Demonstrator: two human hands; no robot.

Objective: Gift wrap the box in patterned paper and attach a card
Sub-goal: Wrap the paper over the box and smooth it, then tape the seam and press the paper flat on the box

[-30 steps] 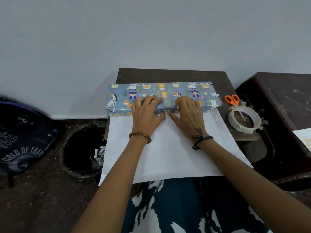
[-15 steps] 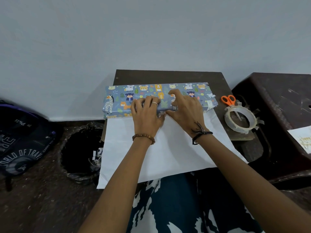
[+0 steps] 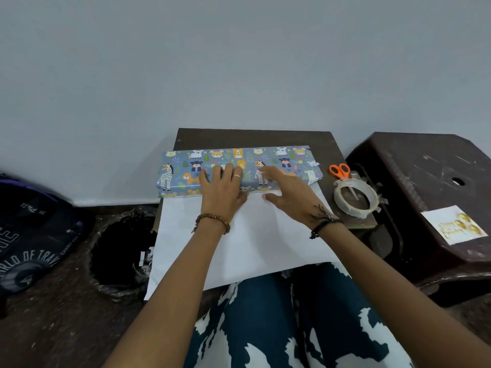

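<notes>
A long box (image 3: 281, 160) covered in blue animal-patterned paper lies across the small dark table (image 3: 252, 138). The paper's white underside (image 3: 260, 243) runs from the box's near edge over the table edge onto my lap. My left hand (image 3: 223, 187) presses flat on the box's near side, thumb at the seam. My right hand (image 3: 289, 195) is spread just right of it, fingertips over the box, thumb on the white paper, holding nothing. A white card (image 3: 454, 224) with gold lettering lies on the brown stool (image 3: 425, 168) to the right.
A tape roll (image 3: 354, 212) with loose tape strips and orange-handled scissors (image 3: 339, 170) sit at the table's right end. A black-lined bin (image 3: 119, 248) stands on the floor to the left, with a dark backpack (image 3: 29, 235) beyond it. A wall is directly behind the table.
My right hand has lifted off the seam, opened its fingers and shifted right. My left hand has stayed pressed on the box. The view has tilted, showing the card.
</notes>
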